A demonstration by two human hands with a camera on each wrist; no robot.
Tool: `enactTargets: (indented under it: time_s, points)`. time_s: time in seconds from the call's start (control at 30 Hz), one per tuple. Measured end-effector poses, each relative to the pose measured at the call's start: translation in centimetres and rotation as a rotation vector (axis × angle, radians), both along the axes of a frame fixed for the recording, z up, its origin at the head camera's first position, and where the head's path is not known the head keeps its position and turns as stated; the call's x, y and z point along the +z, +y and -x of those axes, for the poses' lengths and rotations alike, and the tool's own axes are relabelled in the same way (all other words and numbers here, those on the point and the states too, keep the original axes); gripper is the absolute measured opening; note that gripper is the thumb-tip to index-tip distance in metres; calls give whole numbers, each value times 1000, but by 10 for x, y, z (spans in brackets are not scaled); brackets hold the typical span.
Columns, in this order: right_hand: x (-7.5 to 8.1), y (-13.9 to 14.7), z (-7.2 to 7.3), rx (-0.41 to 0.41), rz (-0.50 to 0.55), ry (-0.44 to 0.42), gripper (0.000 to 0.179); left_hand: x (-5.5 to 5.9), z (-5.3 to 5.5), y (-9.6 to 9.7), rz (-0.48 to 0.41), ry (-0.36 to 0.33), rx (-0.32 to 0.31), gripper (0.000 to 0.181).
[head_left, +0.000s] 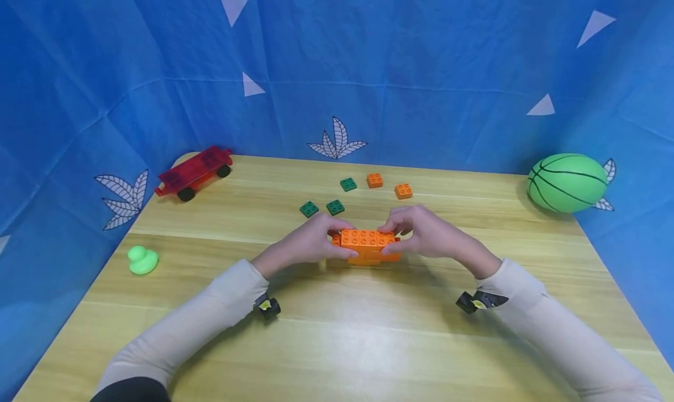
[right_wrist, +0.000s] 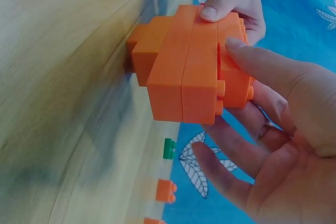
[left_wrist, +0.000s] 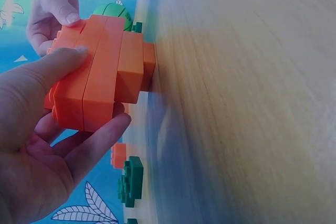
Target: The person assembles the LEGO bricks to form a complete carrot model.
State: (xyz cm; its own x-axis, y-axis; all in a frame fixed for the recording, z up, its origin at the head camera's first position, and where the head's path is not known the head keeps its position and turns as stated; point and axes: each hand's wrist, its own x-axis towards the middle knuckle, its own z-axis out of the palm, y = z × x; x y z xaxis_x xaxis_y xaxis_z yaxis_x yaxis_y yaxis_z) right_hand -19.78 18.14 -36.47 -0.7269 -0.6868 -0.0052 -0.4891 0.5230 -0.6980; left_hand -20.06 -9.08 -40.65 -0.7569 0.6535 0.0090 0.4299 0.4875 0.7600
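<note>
A stack of orange toy building bricks (head_left: 367, 238) stands mid-table, narrow at its base and wider above, studs facing up. At its left end my left hand (head_left: 317, 239) grips it, thumb on the near face and fingers on the far side. The opposite end is held by my right hand (head_left: 423, 232). In the right wrist view, the right thumb presses the uppermost brick (right_wrist: 229, 32), which stops short of the layer beneath and leaves studs bare at that end. The left wrist view shows the left thumb (left_wrist: 63, 61) across the layered side, with the stack's narrow foot close over the tabletop.
Behind the stack lie several small green bricks (head_left: 335, 207) and two small orange bricks (head_left: 403, 191). A red toy wagon (head_left: 195, 172) is at the back left, a light green knobbed toy (head_left: 143, 260) at the left edge. A green ball (head_left: 567, 182) sits back right. Blue cloth (head_left: 447, 57) hangs around the table.
</note>
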Motion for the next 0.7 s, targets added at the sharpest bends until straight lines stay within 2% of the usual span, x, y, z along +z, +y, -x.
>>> enactTargets:
  time_s: [0.3, 0.47, 0.7]
  points:
    - [-3, -1, 3, -12, 14, -18, 20, 1, -1, -2, -14, -17, 8, 33]
    - [-4, -1, 5, -26, 32, -85, 21, 0, 0, -2, -8, -32, 27, 35]
    - [-16, 3, 2, -23, 136, -187, 23, -3, 0, 1, -1, 5, 27, 35]
